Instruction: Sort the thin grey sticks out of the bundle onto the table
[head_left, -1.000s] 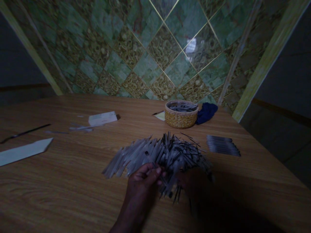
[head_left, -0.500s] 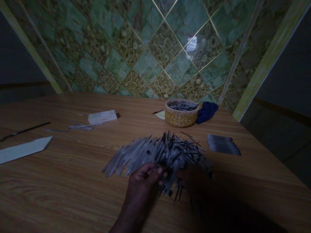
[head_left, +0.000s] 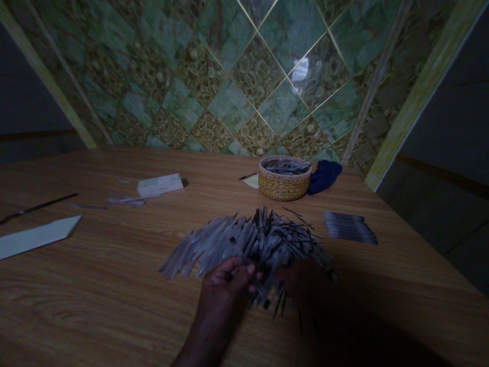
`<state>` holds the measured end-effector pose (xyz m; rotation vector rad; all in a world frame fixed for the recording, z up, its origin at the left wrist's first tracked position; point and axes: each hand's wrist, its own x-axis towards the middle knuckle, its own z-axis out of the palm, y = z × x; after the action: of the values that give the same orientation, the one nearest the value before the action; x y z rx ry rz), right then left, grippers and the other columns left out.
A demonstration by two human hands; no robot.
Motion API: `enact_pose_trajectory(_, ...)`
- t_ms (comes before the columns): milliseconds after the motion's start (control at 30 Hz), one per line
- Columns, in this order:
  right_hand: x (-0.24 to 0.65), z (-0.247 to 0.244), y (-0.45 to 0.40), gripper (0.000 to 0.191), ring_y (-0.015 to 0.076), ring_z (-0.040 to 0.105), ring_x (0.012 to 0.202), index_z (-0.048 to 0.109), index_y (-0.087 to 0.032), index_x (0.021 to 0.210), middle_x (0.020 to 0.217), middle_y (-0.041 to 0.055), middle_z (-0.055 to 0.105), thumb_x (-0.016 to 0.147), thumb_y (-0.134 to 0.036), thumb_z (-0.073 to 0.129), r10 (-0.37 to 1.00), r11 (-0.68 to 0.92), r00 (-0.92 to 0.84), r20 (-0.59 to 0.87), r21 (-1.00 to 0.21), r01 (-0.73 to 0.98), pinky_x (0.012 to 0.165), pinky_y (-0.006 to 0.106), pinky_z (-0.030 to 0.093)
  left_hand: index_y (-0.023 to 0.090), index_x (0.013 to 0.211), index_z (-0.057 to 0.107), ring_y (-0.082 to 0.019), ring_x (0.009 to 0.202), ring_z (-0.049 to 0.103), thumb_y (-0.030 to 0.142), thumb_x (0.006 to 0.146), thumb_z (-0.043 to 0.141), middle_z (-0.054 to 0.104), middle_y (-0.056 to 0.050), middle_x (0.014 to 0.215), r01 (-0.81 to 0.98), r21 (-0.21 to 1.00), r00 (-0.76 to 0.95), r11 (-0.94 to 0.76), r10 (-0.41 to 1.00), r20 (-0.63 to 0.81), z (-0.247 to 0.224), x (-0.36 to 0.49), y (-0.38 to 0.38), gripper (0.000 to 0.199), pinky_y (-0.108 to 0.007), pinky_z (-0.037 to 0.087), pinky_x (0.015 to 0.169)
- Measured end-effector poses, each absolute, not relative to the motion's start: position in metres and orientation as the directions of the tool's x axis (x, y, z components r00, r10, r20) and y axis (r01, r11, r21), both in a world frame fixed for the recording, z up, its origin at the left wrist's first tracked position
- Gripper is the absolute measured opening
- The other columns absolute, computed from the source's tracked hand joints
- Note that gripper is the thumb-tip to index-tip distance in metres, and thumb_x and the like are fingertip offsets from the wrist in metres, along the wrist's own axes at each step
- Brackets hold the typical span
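Note:
A large loose heap of thin clear sleeves and dark-tipped sticks, like pen parts, [head_left: 217, 239] lies in the middle of the table. At its near edge my left hand [head_left: 229, 280] is closed on one slim pen-like stick [head_left: 239, 250], pinched between thumb and fingers and slanting up to the left. My right hand [head_left: 301, 280] is in deep shadow at the heap's near right side, close to the lower end of that stick. Its fingers are too dark to make out, and so is anything in them.
A woven basket [head_left: 284, 186] full of similar sticks stands at the back, beside a dark blue cloth [head_left: 324, 176]. A neat row of pens [head_left: 348, 227] lies right. On the left are a white box [head_left: 160, 184], loose sleeves [head_left: 126, 200], a black strip [head_left: 42, 205] and a pale flat piece [head_left: 38, 237].
The whole view has shifted very slightly. Both hands and the pinched stick stay in nearly the same place.

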<state>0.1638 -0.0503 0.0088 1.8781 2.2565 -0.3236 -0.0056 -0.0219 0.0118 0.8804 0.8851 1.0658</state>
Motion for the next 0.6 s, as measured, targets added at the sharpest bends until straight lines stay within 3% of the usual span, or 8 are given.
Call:
enact_pose_trajectory(300,0.1643,0.0120,-0.0530,0.023,0.0154,0.062,0.079,0.058,-0.015,0.107,0.094,0.0042,0.064,0.091,-0.030,0.050,0.937,0.218,-0.215,-0.274,-0.020,0.976,0.071,0.035,0.053,0.014,0.063,0.065,-0.011,0.047,0.057,0.025,0.059,0.078,0.071,-0.005,0.058,-0.293,0.928,0.240,0.232,0.957,-0.163,0.0074,-0.0068,-0.0204,0.018,-0.021,0.041,0.048)
enact_pose_trajectory(600,0.1675,0.0073,-0.0540,0.028,0.0190,0.059,0.093,0.055,-0.016,0.114,0.113,0.0075,0.058,0.090,-0.031,0.052,0.941,0.295,-0.288,-0.179,0.011,0.956,0.078,0.039,0.051,0.014,0.059,0.062,-0.010,0.045,0.054,0.026,0.058,0.078,0.070,-0.006,0.056,-0.293,0.931,0.243,0.220,0.958,-0.150,0.0075,-0.0054,-0.0204,0.020,-0.020,0.039,0.047)
